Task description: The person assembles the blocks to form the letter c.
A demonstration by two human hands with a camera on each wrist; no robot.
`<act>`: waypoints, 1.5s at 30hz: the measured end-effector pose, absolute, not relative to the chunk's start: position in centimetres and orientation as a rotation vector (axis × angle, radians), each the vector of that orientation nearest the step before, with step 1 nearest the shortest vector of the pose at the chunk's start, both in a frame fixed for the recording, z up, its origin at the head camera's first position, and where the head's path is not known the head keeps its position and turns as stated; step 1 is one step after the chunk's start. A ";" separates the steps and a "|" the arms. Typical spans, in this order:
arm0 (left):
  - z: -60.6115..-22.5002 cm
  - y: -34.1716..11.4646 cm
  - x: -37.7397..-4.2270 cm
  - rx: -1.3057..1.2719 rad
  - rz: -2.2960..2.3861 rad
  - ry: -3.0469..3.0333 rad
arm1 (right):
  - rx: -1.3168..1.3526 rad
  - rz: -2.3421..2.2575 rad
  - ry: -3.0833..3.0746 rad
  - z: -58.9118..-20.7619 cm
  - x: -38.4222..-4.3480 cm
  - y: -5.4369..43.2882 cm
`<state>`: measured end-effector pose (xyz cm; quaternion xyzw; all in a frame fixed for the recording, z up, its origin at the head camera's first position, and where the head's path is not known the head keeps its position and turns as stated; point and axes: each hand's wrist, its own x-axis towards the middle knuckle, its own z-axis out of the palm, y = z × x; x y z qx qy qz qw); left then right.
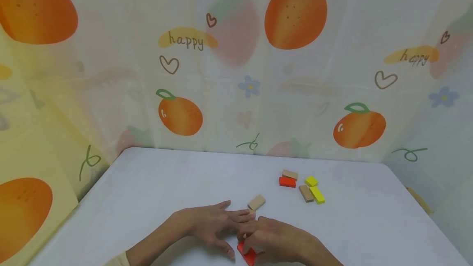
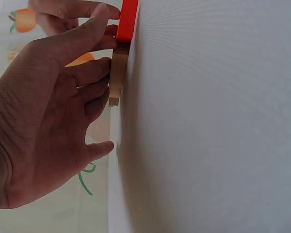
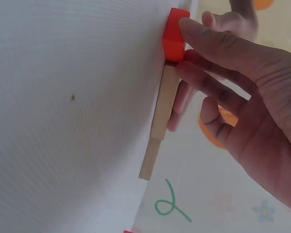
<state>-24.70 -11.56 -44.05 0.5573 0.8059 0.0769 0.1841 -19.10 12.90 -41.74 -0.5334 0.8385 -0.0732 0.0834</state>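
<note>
A red block (image 1: 246, 254) lies flat on the white table near its front edge. My right hand (image 1: 277, 237) holds it, with the thumb on the block in the right wrist view. Against the red block's end sits a plain wooden block (image 3: 165, 102), and a second wooden block (image 3: 149, 160) follows in the same line. My left hand (image 1: 210, 223) reaches in from the left with its fingers spread. Its fingertips touch the nearer wooden block's side, and nothing is gripped there. The head view shows the farther wooden block (image 1: 256, 202) beyond the fingers; the hands mostly hide the nearer one.
Farther right on the table (image 1: 184, 175) is a loose group of blocks: a red one (image 1: 287, 182), a wooden one (image 1: 290, 174) behind it, another wooden one (image 1: 306, 193), and two yellow ones (image 1: 317, 195). A fruit-printed curtain (image 1: 229, 106) hangs behind the table.
</note>
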 end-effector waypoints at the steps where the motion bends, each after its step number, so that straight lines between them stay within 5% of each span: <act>1: -44.0 -11.6 -24.7 1.569 0.218 2.271 | -1.600 -0.217 2.506 -41.8 -19.1 12.9; 17: -44.0 -11.8 -24.7 1.565 0.185 2.277 | -1.401 -0.430 2.567 -38.9 -20.3 15.1; 34: -44.4 -12.0 -24.8 1.557 0.152 2.287 | -1.183 -0.183 2.841 -38.7 -29.7 22.6; 45: -43.8 -11.4 -24.8 1.532 0.161 2.266 | -0.907 -0.092 2.826 -40.1 -30.9 22.8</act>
